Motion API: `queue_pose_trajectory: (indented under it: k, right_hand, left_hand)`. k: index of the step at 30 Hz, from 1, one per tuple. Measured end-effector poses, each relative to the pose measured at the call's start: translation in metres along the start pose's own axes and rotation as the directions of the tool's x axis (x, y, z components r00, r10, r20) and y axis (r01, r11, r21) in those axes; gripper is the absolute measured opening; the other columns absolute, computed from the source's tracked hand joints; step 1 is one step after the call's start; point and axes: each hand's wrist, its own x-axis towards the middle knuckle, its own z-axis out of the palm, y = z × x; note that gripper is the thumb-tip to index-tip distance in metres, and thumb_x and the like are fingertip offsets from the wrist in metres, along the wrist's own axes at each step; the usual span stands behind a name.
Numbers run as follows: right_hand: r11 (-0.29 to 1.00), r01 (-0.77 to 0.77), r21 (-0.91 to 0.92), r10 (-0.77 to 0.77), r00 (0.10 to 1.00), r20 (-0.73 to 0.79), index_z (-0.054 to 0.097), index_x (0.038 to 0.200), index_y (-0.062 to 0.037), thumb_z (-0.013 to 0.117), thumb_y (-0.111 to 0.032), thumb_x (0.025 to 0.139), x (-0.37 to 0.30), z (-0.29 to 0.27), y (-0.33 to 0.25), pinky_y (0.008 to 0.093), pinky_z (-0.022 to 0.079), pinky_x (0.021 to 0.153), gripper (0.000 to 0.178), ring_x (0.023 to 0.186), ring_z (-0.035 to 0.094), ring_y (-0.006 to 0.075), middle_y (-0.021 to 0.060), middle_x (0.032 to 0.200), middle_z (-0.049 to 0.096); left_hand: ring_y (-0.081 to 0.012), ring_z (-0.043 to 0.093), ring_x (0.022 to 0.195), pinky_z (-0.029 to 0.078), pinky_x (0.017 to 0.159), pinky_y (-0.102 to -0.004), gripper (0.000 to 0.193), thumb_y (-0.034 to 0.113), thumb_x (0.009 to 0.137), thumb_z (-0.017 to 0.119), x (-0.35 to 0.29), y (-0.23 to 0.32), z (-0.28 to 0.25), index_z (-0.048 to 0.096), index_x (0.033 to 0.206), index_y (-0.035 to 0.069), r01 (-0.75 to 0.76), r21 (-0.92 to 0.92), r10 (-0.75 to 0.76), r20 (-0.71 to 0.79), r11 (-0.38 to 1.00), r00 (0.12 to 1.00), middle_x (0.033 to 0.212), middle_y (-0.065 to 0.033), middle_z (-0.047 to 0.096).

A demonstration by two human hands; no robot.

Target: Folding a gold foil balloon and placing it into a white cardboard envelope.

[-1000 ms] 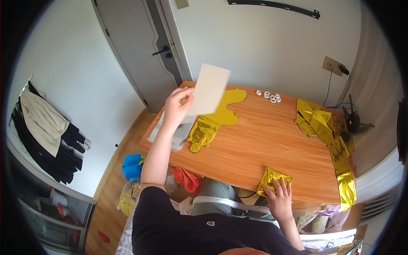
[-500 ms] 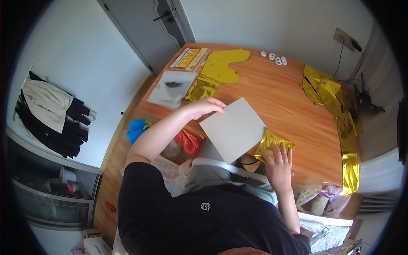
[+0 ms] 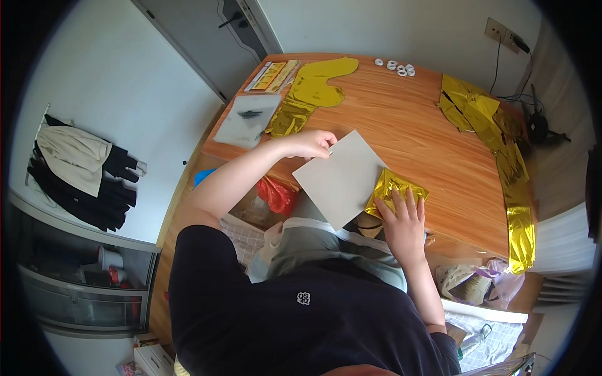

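A square pale grey board (image 3: 340, 180) is tilted like a diamond over the table's near edge and my lap. My left hand (image 3: 311, 145) grips its upper left edge, fingers curled around it. At the board's right corner, a crinkled gold foil piece (image 3: 402, 182) lies against its edge on the table. My right hand (image 3: 404, 229) rests on this foil, fingers spread and stretched out. Farther off lies a flat gold foil shape (image 3: 316, 88) with a rounded outline, next to a clear plastic sheet (image 3: 248, 119) with a dark mark.
White tape rolls (image 3: 401, 70) sit along the back of the wooden table (image 3: 401, 122). A long gold foil strip (image 3: 511, 169) hangs over its right edge. Under the near edge are a red plastic bag (image 3: 276, 195) and a translucent bag (image 3: 486, 282). Cables (image 3: 527, 100) run down the wall.
The whole view has shifted slightly. My left fingers have curled in more at the board's edge. My right hand stays on the foil, which lies slightly closer over the board's right edge.
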Motion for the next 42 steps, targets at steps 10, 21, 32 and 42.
queue_pose_trajectory:
  k: [10, 21, 32, 42]
  right_hand:
    - [1.000, 0.019, 0.009, -0.019, 1.000, -0.017, 0.068, 0.136, -0.0276, 0.070, -0.019, 0.093, 0.002, 0.000, -0.001, 0.0634, 0.037, 0.117, 0.044, 0.141, 0.049, 0.0420, 0.0121, 0.144, 0.059]
    - [1.000, 0.001, -0.005, -0.001, 1.000, 0.005, 0.067, 0.137, -0.0264, 0.068, -0.017, 0.093, 0.000, 0.004, -0.001, 0.0633, 0.036, 0.117, 0.044, 0.142, 0.049, 0.0427, 0.0129, 0.145, 0.059]
    - [0.999, 0.038, -0.027, -0.036, 0.996, 0.080, 0.063, 0.143, -0.0243, 0.071, -0.011, 0.090, -0.002, 0.008, 0.005, 0.0617, 0.032, 0.122, 0.055, 0.148, 0.041, 0.0418, 0.0138, 0.151, 0.053]
    - [0.999, 0.043, -0.005, -0.042, 0.988, 0.147, 0.061, 0.145, -0.0238, 0.070, -0.007, 0.089, -0.008, -0.001, 0.007, 0.0619, 0.029, 0.124, 0.059, 0.150, 0.038, 0.0414, 0.0131, 0.155, 0.050]
  left_hand:
    - [-0.0149, 0.070, 0.112, 0.059, 0.091, -0.0319, 0.045, 0.014, 0.104, 0.062, 0.012, -0.018, -0.013, 0.058, 0.148, 0.006, 0.075, -0.537, -0.015, 0.115, 0.840, 0.993, 0.128, -0.0046, 0.071]
    - [-0.0164, 0.071, 0.113, 0.060, 0.089, -0.0331, 0.040, 0.019, 0.103, 0.069, 0.003, -0.043, 0.017, 0.063, 0.140, 0.003, -0.224, -0.741, -0.170, -0.415, 0.633, 0.894, 0.128, -0.0082, 0.072]
    - [-0.0170, 0.077, 0.088, 0.060, 0.072, -0.0248, 0.033, 0.014, 0.100, 0.071, -0.091, -0.096, 0.059, 0.070, 0.129, -0.001, -0.476, -0.440, 0.040, -0.701, 0.762, 0.712, 0.108, -0.0129, 0.078]
    - [-0.0132, 0.071, 0.067, 0.057, 0.058, -0.0230, 0.024, 0.022, 0.099, 0.074, -0.064, -0.309, 0.128, 0.068, 0.112, 0.003, -0.326, -0.639, -0.487, -0.755, 0.697, 0.439, 0.099, -0.0083, 0.077]
